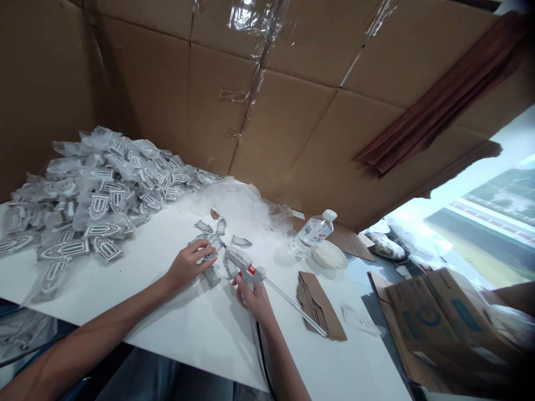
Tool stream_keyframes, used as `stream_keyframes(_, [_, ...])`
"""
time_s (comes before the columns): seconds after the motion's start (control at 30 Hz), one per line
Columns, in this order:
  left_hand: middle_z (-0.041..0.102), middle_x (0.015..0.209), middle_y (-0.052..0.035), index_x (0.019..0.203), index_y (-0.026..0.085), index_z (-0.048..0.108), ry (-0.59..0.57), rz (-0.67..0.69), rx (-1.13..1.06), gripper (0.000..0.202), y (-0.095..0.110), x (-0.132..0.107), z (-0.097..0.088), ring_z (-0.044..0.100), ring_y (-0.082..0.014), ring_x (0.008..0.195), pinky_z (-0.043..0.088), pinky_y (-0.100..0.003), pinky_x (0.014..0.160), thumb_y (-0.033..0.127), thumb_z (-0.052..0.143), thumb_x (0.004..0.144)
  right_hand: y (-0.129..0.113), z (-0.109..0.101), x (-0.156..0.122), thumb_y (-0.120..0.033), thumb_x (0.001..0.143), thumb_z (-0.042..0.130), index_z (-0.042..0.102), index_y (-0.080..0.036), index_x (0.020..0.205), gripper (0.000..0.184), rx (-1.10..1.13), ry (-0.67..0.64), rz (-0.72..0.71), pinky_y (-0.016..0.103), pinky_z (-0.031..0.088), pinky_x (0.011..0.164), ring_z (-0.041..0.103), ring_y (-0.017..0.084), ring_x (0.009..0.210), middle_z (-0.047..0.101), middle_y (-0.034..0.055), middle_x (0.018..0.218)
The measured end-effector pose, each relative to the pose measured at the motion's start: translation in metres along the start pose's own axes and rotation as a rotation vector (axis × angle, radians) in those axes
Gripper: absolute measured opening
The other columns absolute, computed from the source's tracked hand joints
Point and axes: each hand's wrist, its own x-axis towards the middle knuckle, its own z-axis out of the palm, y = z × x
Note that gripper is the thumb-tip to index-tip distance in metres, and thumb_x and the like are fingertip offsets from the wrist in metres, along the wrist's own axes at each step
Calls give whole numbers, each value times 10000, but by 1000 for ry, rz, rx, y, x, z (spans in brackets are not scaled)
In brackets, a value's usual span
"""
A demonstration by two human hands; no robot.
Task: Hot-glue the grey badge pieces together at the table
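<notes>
My right hand [251, 298] is wrapped round the handle of a white hot glue gun [242, 262] with a red mark. A long glue stick [296, 306] sticks out of its back, and its nozzle points up and left. My left hand [193, 263] is closed with its fingertips on a small grey-white arch-shaped piece [215, 243], right by the nozzle. Several similar pieces lie around it on the white table, among them one pointed piece [241, 241] at the right and another piece [211, 277] below my left fingers.
A big heap of bagged arch-shaped pieces [104, 189] fills the left side. Crumpled clear plastic bags [234, 206] lie behind my hands. To the right are a clear bottle [313, 233], a white bowl [330, 256] and folded cardboard [320, 306]. A cardboard wall [159, 100] stands behind the table.
</notes>
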Motion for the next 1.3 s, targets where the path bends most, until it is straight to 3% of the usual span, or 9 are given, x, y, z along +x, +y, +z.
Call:
stream_keyframes(0.43, [606,1038,-85,1040,184,620,4,4,-19,168,2,0,-1,604,-158,976,532,-284,830,199,607,874,1,0,1,-572,893,455,546,-159,748,447,-53,11,6,258,363,478,426,114,433,487,10,492])
stream_keyframes(0.67, [602,1043,-85,1036,175,625,1,-4,-26,175,1,0,0,604,-155,973,526,-276,834,187,623,862,0,1,0,-575,895,462,582,-140,884,452,-16,0,5,250,351,463,398,104,427,471,-8,502])
stream_keyframes(0.9, [617,1039,-85,1050,181,628,3,4,-8,195,0,1,1,616,-163,953,537,-288,813,197,630,856,-4,0,-1,-594,889,478,579,-126,882,479,51,17,-31,235,334,443,394,92,416,467,-11,499])
stream_keyframes(1.13, [627,1089,-80,1118,179,595,3,12,-4,270,-1,2,-1,617,-168,1014,533,-301,884,191,635,851,-3,-1,0,-624,876,475,579,-121,888,514,63,18,-24,228,319,421,392,89,400,466,-12,492])
stream_keyframes(1.3, [635,1162,-85,1258,192,521,35,-43,19,421,-5,2,-2,638,-164,970,570,-253,740,227,634,854,-2,0,-1,-599,887,481,577,-123,889,486,64,0,-38,227,316,426,383,84,407,469,-11,506])
